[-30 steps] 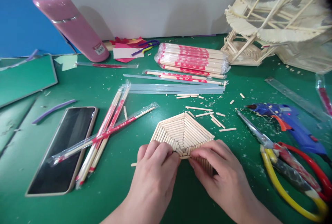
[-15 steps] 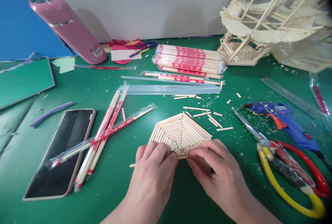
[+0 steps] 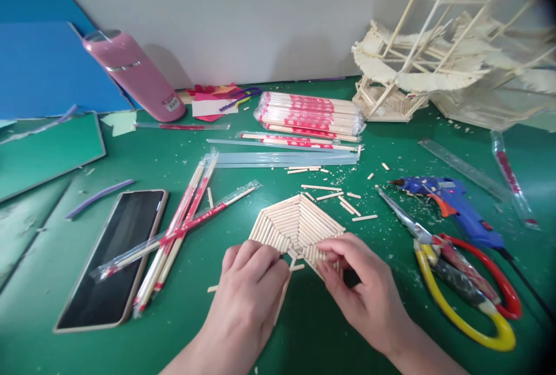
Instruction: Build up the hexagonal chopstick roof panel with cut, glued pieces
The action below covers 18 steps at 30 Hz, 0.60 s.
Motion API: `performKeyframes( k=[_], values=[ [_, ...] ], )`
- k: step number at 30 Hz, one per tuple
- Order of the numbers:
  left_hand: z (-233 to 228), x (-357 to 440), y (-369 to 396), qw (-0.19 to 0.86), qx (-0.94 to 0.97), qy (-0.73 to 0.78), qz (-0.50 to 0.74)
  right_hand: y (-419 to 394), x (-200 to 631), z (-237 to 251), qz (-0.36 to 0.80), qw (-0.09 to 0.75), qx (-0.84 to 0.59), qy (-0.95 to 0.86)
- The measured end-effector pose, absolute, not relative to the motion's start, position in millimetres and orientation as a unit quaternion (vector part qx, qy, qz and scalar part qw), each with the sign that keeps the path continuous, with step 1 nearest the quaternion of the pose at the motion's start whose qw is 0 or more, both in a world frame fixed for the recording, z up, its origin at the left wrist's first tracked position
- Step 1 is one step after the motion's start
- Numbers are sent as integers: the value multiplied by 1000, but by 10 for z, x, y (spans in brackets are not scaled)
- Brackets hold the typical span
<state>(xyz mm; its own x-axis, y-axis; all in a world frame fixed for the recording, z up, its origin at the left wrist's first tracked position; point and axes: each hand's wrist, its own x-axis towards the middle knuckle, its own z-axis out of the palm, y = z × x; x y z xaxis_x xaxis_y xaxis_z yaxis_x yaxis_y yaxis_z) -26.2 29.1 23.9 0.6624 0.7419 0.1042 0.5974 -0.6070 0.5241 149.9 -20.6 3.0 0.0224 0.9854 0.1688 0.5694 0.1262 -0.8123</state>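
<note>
A pale grey wall bearing soft shadows rises behind a green tabletop, a blue board at left.

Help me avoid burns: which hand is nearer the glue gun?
Right. The right hand is left of the glue gun, scissors between; the left hand is farther left, on the left side of the stick panel.

The hands cover parts of the stick panel, while the wooden model apparently runs past the top edge.
</note>
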Motion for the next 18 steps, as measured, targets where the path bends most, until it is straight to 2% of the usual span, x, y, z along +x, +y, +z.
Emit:
performKeyframes(
  k=[3,7,10,14,18],
  values=[
    [333,-285,254,250,872,380,181,-258,1551,76,248,409,-628,-614],
    [444,-287,225,360,834,368,201,-471,1881,167,118,412,-692,-581],
    [516,-273,228,451,787,349,235,-741,2293,162,34,329,-769,-547],
    [603,-256,229,483,721,413,276,-1046,2740,23,-6,258,-796,-548],
    [611,-263,206,529,608,496,323,-1128,2902,-76,67,186,-797,-571]
  ],
)
